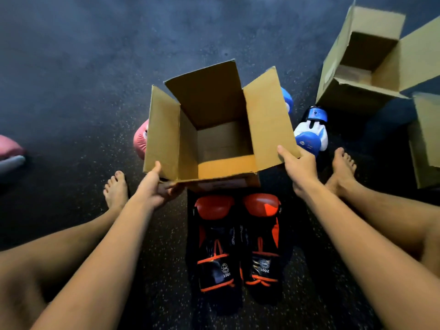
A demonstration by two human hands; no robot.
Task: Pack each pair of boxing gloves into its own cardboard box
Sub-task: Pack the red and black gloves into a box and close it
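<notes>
An open, empty cardboard box [221, 139] stands on the dark floor between my feet, all its flaps up. My left hand [157, 186] grips the box's left flap and near corner. My right hand [297, 165] grips the right flap. A pair of black and orange boxing gloves [238, 246] lies side by side just in front of the box, closer to me. Blue and white gloves [312, 134] lie behind the box on the right, one partly hidden. A pink glove [140, 139] peeks out behind the left flap.
A second open cardboard box [371, 63] stands at the far right, with another box [426, 139] at the right edge. A further pink glove [9, 151] lies at the left edge. My bare feet [116, 189] flank the box.
</notes>
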